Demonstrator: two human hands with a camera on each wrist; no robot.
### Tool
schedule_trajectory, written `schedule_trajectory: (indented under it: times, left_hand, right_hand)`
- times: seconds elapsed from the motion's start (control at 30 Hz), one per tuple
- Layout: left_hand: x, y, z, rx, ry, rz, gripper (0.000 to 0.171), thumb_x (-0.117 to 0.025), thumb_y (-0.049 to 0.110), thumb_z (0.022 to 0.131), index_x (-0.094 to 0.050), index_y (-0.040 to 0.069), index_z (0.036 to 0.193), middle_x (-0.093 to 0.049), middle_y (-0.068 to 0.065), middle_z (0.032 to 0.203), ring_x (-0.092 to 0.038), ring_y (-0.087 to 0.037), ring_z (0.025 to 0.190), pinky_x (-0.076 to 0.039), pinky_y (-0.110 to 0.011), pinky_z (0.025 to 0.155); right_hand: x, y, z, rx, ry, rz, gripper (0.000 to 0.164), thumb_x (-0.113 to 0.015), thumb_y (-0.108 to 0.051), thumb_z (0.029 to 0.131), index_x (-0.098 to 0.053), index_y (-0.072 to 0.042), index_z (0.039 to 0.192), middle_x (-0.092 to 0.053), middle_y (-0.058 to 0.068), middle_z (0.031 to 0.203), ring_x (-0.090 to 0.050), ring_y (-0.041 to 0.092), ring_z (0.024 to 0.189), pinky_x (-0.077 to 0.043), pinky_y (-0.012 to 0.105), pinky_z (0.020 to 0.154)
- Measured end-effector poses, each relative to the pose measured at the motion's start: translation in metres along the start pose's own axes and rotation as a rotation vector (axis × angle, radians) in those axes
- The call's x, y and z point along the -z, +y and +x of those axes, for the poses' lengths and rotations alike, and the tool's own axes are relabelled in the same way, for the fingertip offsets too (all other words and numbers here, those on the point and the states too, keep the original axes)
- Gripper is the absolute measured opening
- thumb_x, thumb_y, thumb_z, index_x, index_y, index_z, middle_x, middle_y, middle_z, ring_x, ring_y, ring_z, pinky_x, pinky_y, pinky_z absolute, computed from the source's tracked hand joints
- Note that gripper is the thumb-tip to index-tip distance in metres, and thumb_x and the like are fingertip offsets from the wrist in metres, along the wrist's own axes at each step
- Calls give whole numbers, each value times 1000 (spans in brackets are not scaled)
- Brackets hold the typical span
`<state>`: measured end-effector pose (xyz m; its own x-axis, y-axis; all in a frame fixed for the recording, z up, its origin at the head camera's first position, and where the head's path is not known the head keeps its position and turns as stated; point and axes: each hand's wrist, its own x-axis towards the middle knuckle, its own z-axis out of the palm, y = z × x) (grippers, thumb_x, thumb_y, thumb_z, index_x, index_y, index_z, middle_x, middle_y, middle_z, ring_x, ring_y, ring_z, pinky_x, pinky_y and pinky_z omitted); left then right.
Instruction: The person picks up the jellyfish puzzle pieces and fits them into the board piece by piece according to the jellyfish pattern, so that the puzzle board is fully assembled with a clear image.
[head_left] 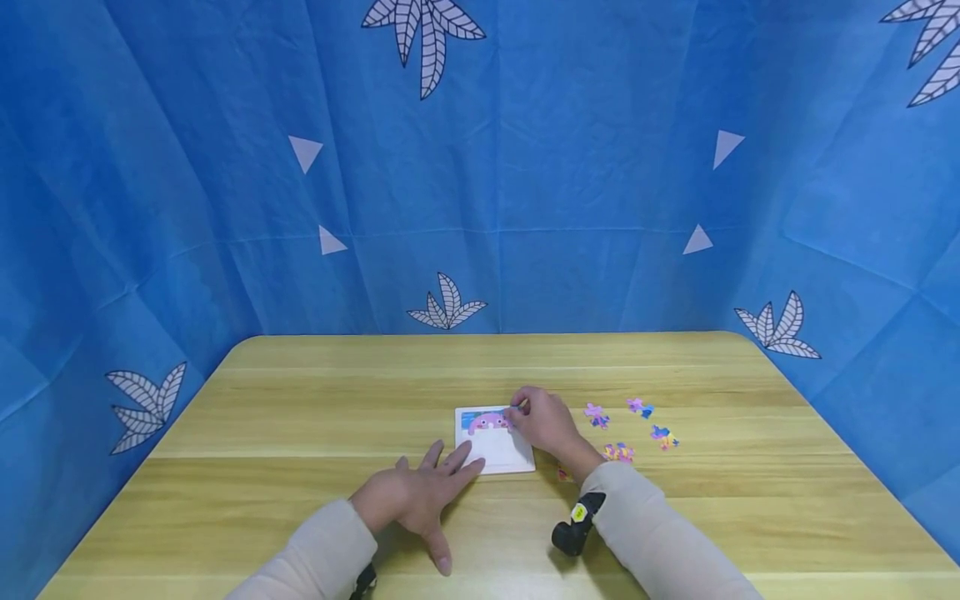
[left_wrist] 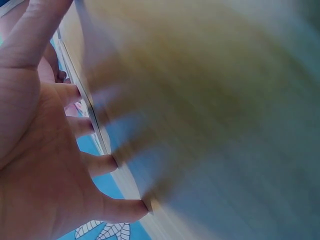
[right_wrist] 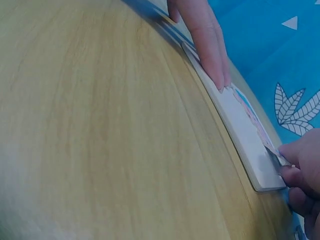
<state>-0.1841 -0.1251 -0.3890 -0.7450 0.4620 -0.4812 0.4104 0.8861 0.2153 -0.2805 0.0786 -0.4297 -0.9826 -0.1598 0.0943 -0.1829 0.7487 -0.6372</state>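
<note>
In the head view, your tray [head_left: 501, 454] lies flat on the worktop [head_left: 337, 400], between your two hands. Inside it, a strip of joined pieces [head_left: 487, 420] in blue and pink runs along the far side; the white base shows on the near side. Your left hand [head_left: 423, 497] is spread, its foremost fingertips on the tray's near left part. Your right hand [head_left: 547, 423] is bent over the far right corner. Only this view shows the loose pieces [head_left: 618, 452], scattered on the worktop to the right of the tray; one lies partly behind your right forearm.

In the left wrist view, you see your left palm from beneath, fingers extended and apart, their tips down and mirrored in the worktop's sheen. The tray's contents are too hidden to make out here.

The right wrist view shows what the head view hides: your right thumb and finger pinch a thin piece [right_wrist: 273, 151], held tilted over the tray at the end of the strip. Your left fingers [right_wrist: 207, 45] touch the tray farther along.
</note>
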Motion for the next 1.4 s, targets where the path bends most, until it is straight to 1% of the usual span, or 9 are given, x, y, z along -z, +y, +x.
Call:
schedule_trajectory:
  times: [0.2,0.27,0.5,0.7,0.97,1.23,1.4]
  left_hand:
    - [0,0,0,2,2,-2,126,-81,56,51,-7,34,152,4,3,160,0,-37,144,-15,-73,102]
    - [-1,0,0,3,5,1,127,-81,56,51,-8,34,152,4,3,160,0,-37,144,-15,-73,102]
    - [-1,-1,0,1,8,4,127,-81,56,51,-8,34,152,3,2,160,-1,-37,144,-16,-73,102]
    - [0,-1,0,0,5,5,126,-81,57,51,-8,34,152,4,3,160,-1,-37,144,-16,-73,102]
    - [1,0,-1,6,-1,-4,127,-81,56,51,-7,34,152,4,3,160,0,-37,144,-15,-73,102]
    - [1,0,0,5,-2,0,126,-81,56,51,-8,34,152,3,2,160,-1,-38,144,-15,-73,102]
    - [1,-1,0,-1,6,6,126,-81,56,51,-8,34,152,2,2,160,-2,-38,144,-16,-73,102]
  right_hand:
    - [-1,-1,1,-25,-9,-48,14,-68,-24,87,-66,-12,93,-67,4,85,-60,17,76,-50,32,67]
    - [-1,-1,1,-26,-9,-61,14,-68,-25,86,-65,-13,93,-67,3,84,-60,17,75,-49,32,66]
    - [-1,-2,2,-47,-17,-112,17,-68,-27,86,-64,-13,94,-60,0,73,-52,17,64,-39,28,57]
    - [0,-3,2,-55,-14,-151,21,-68,-30,85,-64,-13,97,-61,0,74,-53,16,65,-39,29,58]
    - [0,-3,1,-47,-10,-167,22,-66,-32,86,-63,-13,97,-59,-1,71,-51,17,64,-37,29,57]
    - [-1,-3,1,-59,-11,-181,25,-67,-33,86,-62,-13,100,-56,-1,66,-50,17,62,-35,29,56]
    - [-1,-2,0,-35,5,-197,27,-68,-35,85,-62,-13,101,-55,-1,64,-49,17,61,-35,30,56]
